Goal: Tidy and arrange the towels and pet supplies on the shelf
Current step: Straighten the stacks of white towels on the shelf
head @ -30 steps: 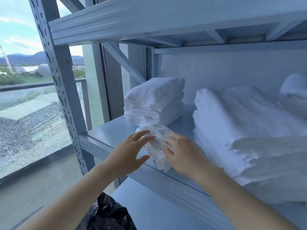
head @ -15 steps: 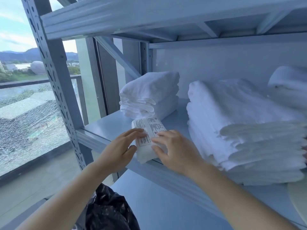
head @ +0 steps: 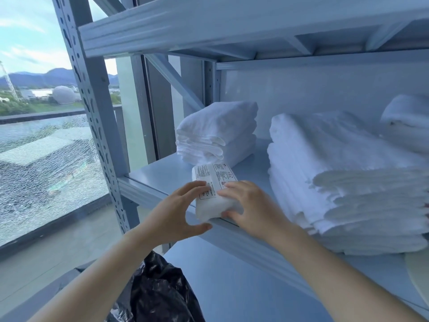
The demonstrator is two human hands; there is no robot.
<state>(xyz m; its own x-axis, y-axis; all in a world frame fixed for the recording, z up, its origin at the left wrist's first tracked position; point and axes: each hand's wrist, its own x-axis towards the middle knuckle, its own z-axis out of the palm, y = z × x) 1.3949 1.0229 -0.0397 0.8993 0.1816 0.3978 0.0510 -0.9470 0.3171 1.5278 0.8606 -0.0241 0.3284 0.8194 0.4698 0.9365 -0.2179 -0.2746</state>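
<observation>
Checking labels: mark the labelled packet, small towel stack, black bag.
labelled packet (head: pixel 215 176), head view, printed label.
small towel stack (head: pixel 218 126), head view, top towel.
black bag (head: pixel 160 292), head view, crinkled middle.

Open at 10 o'clock of the packet (head: pixel 212 182): bare shelf (head: pixel 160 170). Narrow lane at 1 o'clock between small towel stack (head: pixel 218 133) (just behind the packet) and large towel stack (head: pixel 336 182) at 3. Blocked at 9 by the upright (head: pixel 97 126), overhead by the upper shelf (head: pixel 209 26).
</observation>
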